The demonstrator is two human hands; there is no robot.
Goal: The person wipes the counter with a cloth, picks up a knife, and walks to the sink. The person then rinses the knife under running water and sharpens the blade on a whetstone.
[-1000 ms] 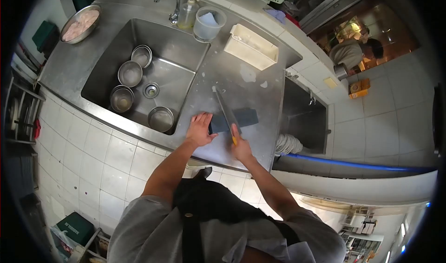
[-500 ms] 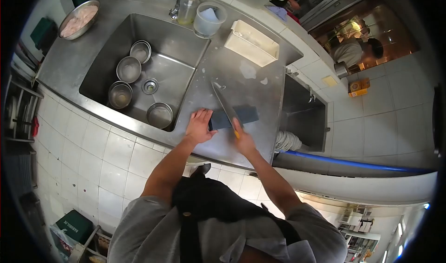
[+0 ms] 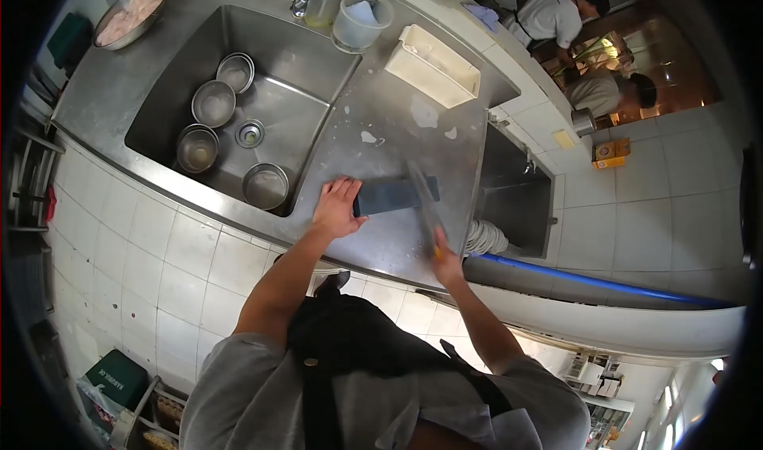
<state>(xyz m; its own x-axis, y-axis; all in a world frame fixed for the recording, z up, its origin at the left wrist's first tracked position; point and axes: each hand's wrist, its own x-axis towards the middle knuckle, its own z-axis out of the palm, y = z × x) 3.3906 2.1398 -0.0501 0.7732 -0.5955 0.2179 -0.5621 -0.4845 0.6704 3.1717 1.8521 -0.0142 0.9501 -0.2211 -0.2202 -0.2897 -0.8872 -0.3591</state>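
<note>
A dark grey whetstone (image 3: 385,199) lies on the steel counter (image 3: 373,247), right of the sink. My left hand (image 3: 338,208) grips its left end, fingers at the upper corner and thumb at the lower one. In my right hand (image 3: 447,263) is the yellow handle of a knife (image 3: 427,198). The blade crosses the stone near its right end, tip pointing away from me, and is blurred by motion. Whether the edge touches the stone I cannot tell.
Several metal bowls (image 3: 213,104) sit in the sink (image 3: 310,92). Behind are a soap bottle (image 3: 325,3), a clear tub (image 3: 362,25) and a cream bin (image 3: 433,68). A bowl of pale meat (image 3: 129,19) stands far left. Two people (image 3: 548,14) work beyond the low wall.
My right hand has moved the knife rightward along the whetstone and slightly toward me. My left hand still holds the stone's end. Another person has come into view at the upper right.
</note>
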